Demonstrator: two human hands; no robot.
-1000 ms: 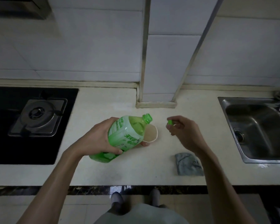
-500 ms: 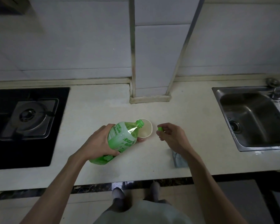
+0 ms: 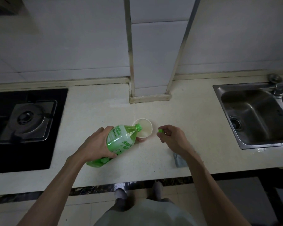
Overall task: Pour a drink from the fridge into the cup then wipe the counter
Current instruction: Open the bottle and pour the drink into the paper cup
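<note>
My left hand (image 3: 95,144) grips a green drink bottle (image 3: 121,141), tipped over with its open neck above the rim of a white paper cup (image 3: 145,130) that stands on the pale counter (image 3: 194,111). To the right of the cup, my right hand (image 3: 171,137) pinches the green bottle cap (image 3: 161,130) between its fingertips. A grey cloth (image 3: 179,160) lies on the counter near the front edge, mostly hidden under my right forearm.
A black gas hob (image 3: 28,121) fills the counter's left end. A steel sink (image 3: 258,115) with a tap (image 3: 279,85) sits at the right. A tiled column (image 3: 149,66) stands against the wall behind the cup.
The bottle has tipped lower, its neck now over the cup's rim. My right hand with the cap stays beside the cup. My view shifted, and my forearm now covers most of the cloth.
</note>
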